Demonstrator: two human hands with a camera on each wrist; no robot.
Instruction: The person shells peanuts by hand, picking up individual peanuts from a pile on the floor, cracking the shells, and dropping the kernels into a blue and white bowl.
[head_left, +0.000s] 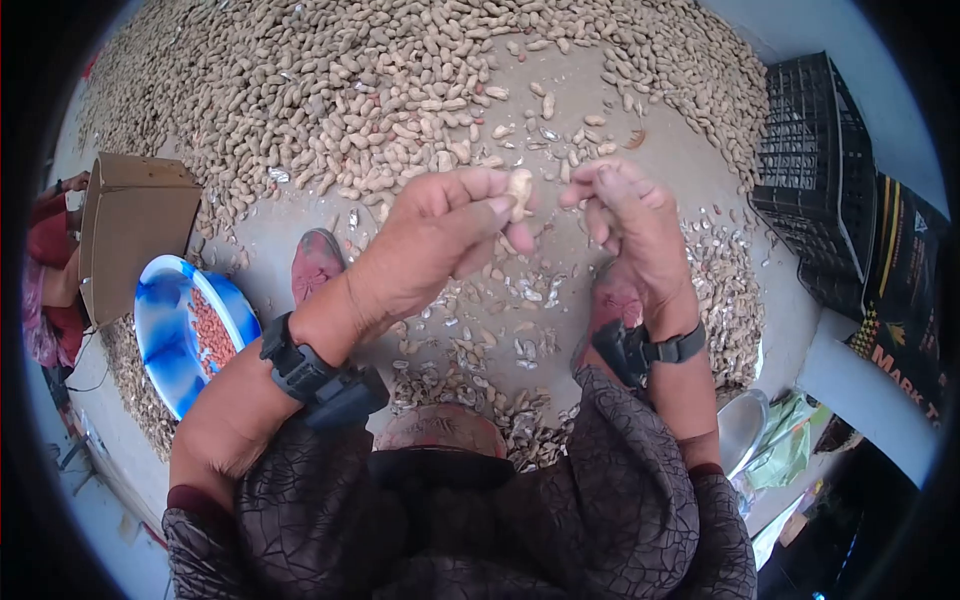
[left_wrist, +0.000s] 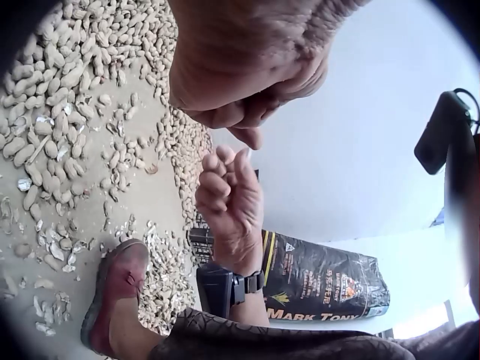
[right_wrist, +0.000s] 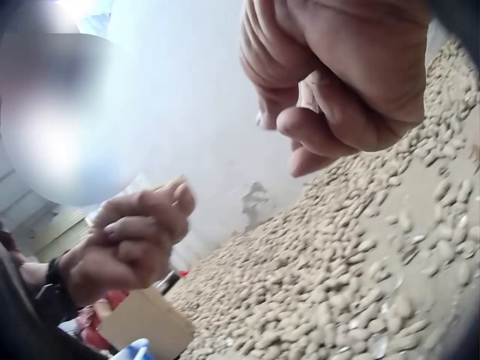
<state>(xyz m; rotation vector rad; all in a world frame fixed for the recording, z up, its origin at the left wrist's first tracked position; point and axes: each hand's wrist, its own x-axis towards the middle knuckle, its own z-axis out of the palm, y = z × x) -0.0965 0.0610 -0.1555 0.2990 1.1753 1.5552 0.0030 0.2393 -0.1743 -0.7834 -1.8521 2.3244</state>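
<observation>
Between the thumb and index finger of my left hand (head_left: 440,225) is a pale unshelled peanut (head_left: 520,192), pinched upright in the head view. My right hand (head_left: 635,215) hovers a short way to its right, fingers loosely bent and nothing visible in them. In the left wrist view the right hand (left_wrist: 229,202) shows beyond the left hand (left_wrist: 247,67), whose grip on the peanut is hidden there. Below both hands, broken peanut shells (head_left: 470,350) litter the floor between my shoes (head_left: 318,262).
A large heap of unshelled peanuts (head_left: 330,90) spreads ahead. At left stand a blue-and-white basin (head_left: 165,340) holding red kernels (head_left: 210,335) and a cardboard box (head_left: 140,225), with another person (head_left: 55,260) beside it. A black crate (head_left: 810,160) and a black printed sack (head_left: 905,290) are at right.
</observation>
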